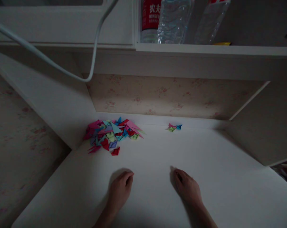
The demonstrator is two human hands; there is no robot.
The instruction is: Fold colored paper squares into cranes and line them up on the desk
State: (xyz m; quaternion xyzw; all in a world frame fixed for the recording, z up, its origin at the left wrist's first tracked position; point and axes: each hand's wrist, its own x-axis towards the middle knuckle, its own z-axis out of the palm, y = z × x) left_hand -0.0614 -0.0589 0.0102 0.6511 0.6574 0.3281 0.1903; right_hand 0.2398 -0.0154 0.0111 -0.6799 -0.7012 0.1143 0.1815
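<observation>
My left hand (120, 189) rests on the white desk (224, 177) near its front edge, fingers curled under, and nothing shows in it. My right hand (186, 187) lies a little to the right, also resting on the desk with fingers curled and nothing visible in it. A pile of folded paper triangles (111, 134) in pink, red, blue and green lies beyond my left hand at the back left. A small cluster of three folded pieces (174, 127) sits apart at the back, beyond my right hand.
A shelf (205, 49) above the desk carries clear plastic water bottles (173, 20), one with a red label. A white cable (93, 53) hangs down at the upper left. Side panels close the desk in on the left and right.
</observation>
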